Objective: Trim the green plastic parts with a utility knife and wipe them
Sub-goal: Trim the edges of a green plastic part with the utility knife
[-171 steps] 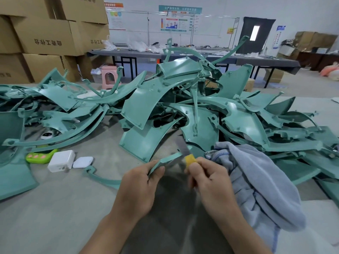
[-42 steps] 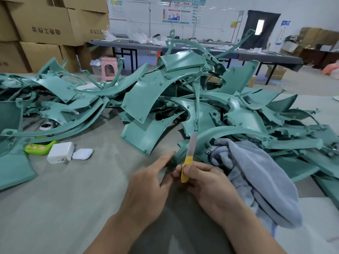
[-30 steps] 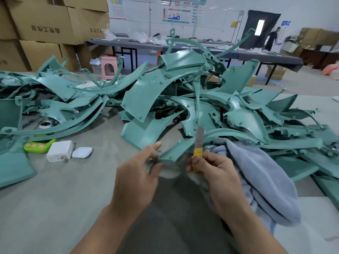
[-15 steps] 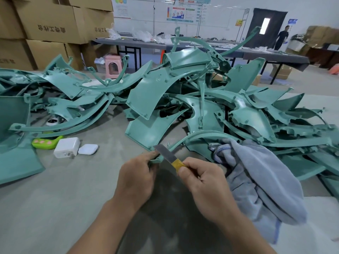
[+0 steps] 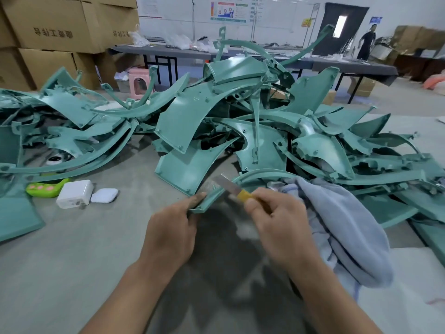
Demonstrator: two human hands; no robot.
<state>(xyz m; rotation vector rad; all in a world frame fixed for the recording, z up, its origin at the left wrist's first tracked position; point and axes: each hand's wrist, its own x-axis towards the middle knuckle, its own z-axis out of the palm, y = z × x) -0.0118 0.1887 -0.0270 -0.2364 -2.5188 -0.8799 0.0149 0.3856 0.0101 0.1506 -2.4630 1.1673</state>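
Workshop interior, white wall (image 5: 277,18) hung with posters
Stacked cardboard boxes (image 5: 55,22) at left; long dark table (image 5: 337,65) across the back, pink stool (image 5: 138,83) near its left legs; dark door (image 5: 346,22), grey floor (image 5: 404,95) at right

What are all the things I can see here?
green plastic parts: many, green, heaped across the worktop.
curved part: one, green, front of the heap, held.
utility knife: one, yellow handle, steel blade laid on the curved part.
cloth: one, grey-blue, near right.
charger: one, white, near left.
small case: one, white, right of the charger.
gadget: one, bright green, pink buttons, left of the charger.
cardboard boxes: several, brown, back left.
stool: one, pink, behind the heap.
long table: one, dark, back.
person: one, in black, far right.
left hand: one, grips the curved part.
right hand: one, holds the knife.
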